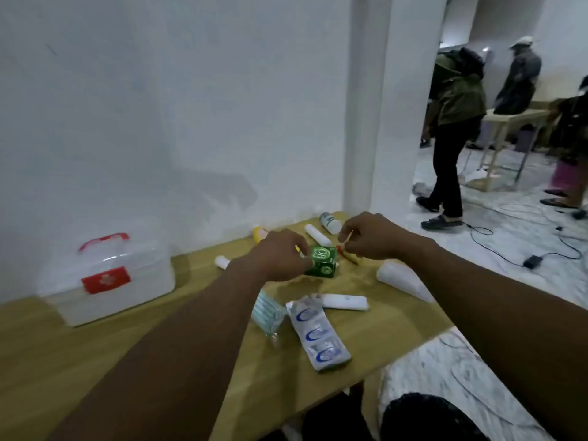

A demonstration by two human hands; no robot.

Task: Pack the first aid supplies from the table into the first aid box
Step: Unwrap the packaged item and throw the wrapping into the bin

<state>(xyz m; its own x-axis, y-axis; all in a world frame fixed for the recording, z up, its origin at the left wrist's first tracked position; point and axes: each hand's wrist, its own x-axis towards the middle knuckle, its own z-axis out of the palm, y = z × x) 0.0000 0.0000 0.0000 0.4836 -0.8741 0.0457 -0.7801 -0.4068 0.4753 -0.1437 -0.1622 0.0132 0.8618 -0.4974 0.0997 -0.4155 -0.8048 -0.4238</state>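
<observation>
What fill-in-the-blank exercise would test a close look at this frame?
1. The left hand grips a ____ carton.
2. The right hand pinches a thin stick to the ____ of the carton.
3. The box, left of both hands, has its lid ____.
Missing words: green; right; closed.

On one table [95, 361] stands one clear first aid box [105, 278]. The loose supplies are one green carton [323, 261], three white rolls [318, 234] [345, 302] [222, 261], one white bottle [330, 222] and one white cone-shaped pack [404, 281] — plus one mask packet [267, 311], one blue-printed sachet strip [318, 332], one yellow item [259, 233] and one thin stick [349, 254]. In the room beyond there are three people [455, 122] [518, 81] [569, 138].
</observation>
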